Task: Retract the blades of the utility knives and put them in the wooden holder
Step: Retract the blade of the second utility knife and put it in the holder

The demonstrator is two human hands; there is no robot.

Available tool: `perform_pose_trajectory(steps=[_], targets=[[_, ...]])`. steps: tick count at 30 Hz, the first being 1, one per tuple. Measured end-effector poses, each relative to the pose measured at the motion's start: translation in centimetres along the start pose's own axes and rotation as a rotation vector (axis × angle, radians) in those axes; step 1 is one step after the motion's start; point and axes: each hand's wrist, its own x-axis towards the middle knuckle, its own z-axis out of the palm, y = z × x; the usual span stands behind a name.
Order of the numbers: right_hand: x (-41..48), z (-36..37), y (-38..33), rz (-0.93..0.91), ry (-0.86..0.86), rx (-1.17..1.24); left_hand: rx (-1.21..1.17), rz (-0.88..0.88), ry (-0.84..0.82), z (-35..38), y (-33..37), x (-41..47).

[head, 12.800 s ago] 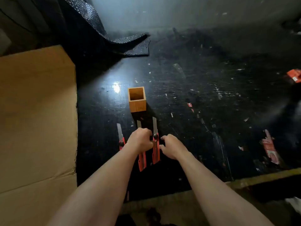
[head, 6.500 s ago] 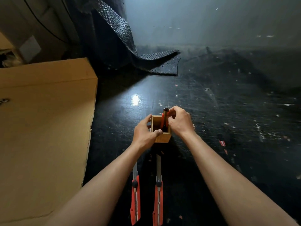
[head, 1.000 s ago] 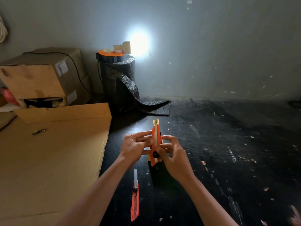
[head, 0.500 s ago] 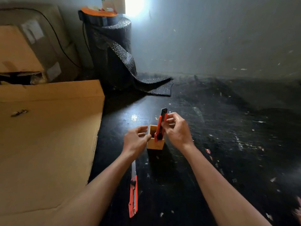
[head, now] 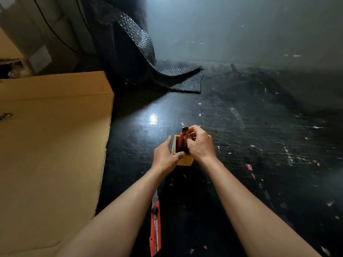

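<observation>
A small square wooden holder [head: 185, 160] stands on the dark floor. My left hand [head: 164, 157] grips its left side, thumb on the front rim. My right hand [head: 199, 143] pinches an orange utility knife [head: 184, 135] that stands upright inside the holder, black end up. Whether another knife is inside the holder is hard to tell in the shadow. One more orange utility knife [head: 155, 227] lies on the floor between my forearms, its blade out and pointing away from me.
A large flat cardboard box [head: 50, 149] fills the left side. A black roll of bubble wrap [head: 141, 45] trails onto the floor at the back. Small paper scraps [head: 248, 166] dot the dark scratched floor to the right.
One second ago both hands held the knife in the air. Since then my right hand has lowered it into the holder and my left hand has taken hold of the holder.
</observation>
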Motion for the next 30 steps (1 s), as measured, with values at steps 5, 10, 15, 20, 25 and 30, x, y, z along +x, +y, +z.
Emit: perform_pose_trajectory(steps=[5,10,15,20,25,30], targets=[[0.6,1.1,0.7,0.053,0.0,-0.04,-0.059,0.053,-0.004,0.1,0.0,0.2],[0.4,1.5,0.7,0.045,0.06,-0.018,-0.069,0.075,-0.014,0.1,0.1,0.0],[-0.5,0.6,0.2,-0.01,0.11,-0.017,-0.078,0.083,0.003,0.0,0.1,-0.4],[-2.7,-0.6,-0.5,-0.087,0.132,-0.096,-0.075,0.041,0.06,-0.6,-0.2,-1.9],[-6.9,-0.7,-0.8,-0.092,0.021,-0.111,-0.018,0.063,0.11,-2.0,-2.8,-6.3],[-12.0,1.5,-0.3,-0.059,-0.121,-0.114,0.086,0.041,0.155,-3.0,-6.6,-11.1]])
